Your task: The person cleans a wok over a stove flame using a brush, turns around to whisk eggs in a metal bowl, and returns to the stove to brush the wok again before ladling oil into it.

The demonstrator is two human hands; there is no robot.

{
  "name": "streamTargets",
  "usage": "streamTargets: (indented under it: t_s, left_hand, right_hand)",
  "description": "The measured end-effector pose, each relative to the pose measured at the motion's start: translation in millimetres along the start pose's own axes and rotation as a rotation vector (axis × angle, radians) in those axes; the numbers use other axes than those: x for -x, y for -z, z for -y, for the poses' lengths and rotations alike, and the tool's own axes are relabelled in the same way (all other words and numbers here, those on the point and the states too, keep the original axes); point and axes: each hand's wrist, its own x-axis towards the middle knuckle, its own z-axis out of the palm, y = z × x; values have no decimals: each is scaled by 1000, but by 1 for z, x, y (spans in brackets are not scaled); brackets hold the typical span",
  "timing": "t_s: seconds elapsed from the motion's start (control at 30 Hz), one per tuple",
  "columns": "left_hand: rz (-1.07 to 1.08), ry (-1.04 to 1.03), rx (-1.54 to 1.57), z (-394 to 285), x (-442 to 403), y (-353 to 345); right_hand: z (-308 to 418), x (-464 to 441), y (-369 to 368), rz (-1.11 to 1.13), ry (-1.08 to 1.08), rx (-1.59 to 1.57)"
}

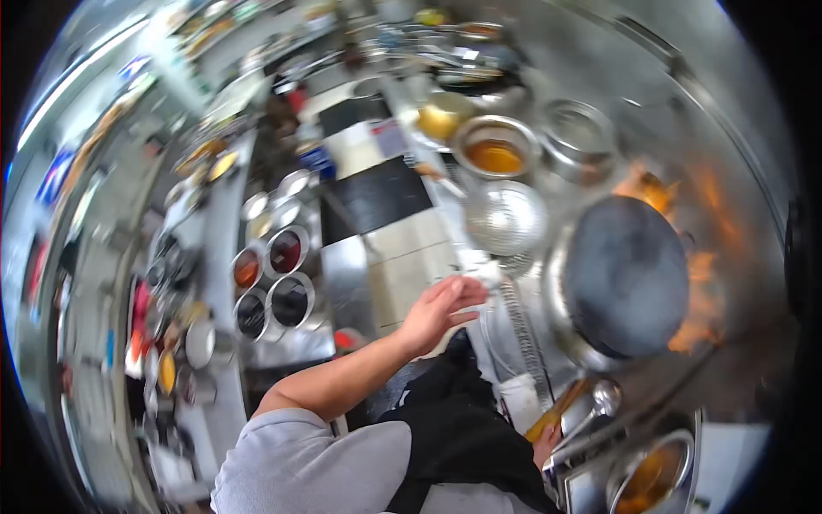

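My left hand [445, 313] is raised in the air beside the stove's edge, fingers stretched out, holding nothing. A perforated metal strainer [507, 218] lies just beyond it. Low at the right, my right hand [545, 444] is partly hidden, its fingers closed around what appears to be the shaft of a metal ladle [607, 397]. A wooden handle [556, 413] runs right against this hand and points toward the wok; whether the fingers touch it, I cannot tell. The dark wok [629, 276] sits over the burner with its inside hazy, flames [700, 300] rising along its far side.
Behind the strainer stand a metal pot of amber liquid [495, 154] and another round metal pot [579, 133]. A container of brownish liquid [652, 480] is at lower right. Across the tiled floor [411, 244], several metal pots [291, 300] with dark and red contents stand on a counter.
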Motion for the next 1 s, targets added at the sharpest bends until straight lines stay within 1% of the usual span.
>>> streamTargets:
  t_s: [0.03,0.07,0.1,0.13,0.2,0.23,0.27,0.3,0.33,0.37,0.4,0.43,0.47,0.5,0.57,0.6,0.63,0.67,0.7,0.77,0.8,0.87,0.9,0.93,1.0]
  left_hand:
    - [43,-96,81,-24,23,-14]
    - [92,-217,109,-52,45,-40]
    - [133,-262,146,-78,73,-62]
    - [229,-340,136,-95,100,-80]
    - [401,-373,90,-129,156,-113]
    - [473,-422,69,-138,179,-124]
    - [471,-520,61,-144,202,-134]
    - [428,-641,60,-147,222,-144]
    - [341,-785,67,-148,239,-154]
    - [198,-917,94,-148,254,-165]
    - [70,-976,126,-146,264,-171]
    - [-14,-1001,150,-143,273,-171]
    - [-30,-997,166,-139,279,-164]
    - [-46,-994,183,-135,285,-158]
    - [185,-1264,-181,-141,295,-111]
    - [176,-1270,-189,-145,304,-89]
    - [194,-1388,-390,-149,319,-66]
    - [183,-1438,-508,-146,339,-44]
    - [170,-1490,-622,-143,359,-22]
    - [-20,-1335,-766,-129,401,24]
    - [-103,-1256,-829,-120,420,50]
    - [-516,-871,-961,-86,458,110]
    - [-681,-716,-863,-62,472,142]
    - [-835,-555,-762,-34,484,175]
    - [-955,-325,-339,27,508,240]
  right_hand:
    - [1,-1,-4,51,-73,-14]
    - [-3,-14,-1,107,3,49]
    - [-12,-28,3,159,82,109]
    - [-22,-42,7,206,164,163]
    - [61,-42,19,488,-395,297]
    - [92,-46,21,599,-327,477]
    - [100,-58,23,607,-295,505]
    - [105,-74,25,658,-278,613]
    - [112,-94,27,692,-259,712]
    - [122,-110,27,719,-245,812]
    - [135,-118,22,702,-225,813]
    - [144,-124,10,719,-62,727]
    - [154,-120,-4,744,91,644]
    - [180,-103,-23,746,85,678]
    - [213,-69,-59,820,91,682]
    - [218,-55,-73,874,95,669]
    - [210,-50,-85,919,96,696]
    - [203,-44,-95,945,103,703]
    - [198,-33,-106,1007,147,786]
    - [191,-2,-126,1082,223,945]
    - [184,11,-134,1090,227,944]
    - [163,34,-151,1133,120,928]
    - [166,58,-158,1123,50,913]
    - [145,65,-161,1083,-45,859]
    - [123,97,-160,936,-139,843]
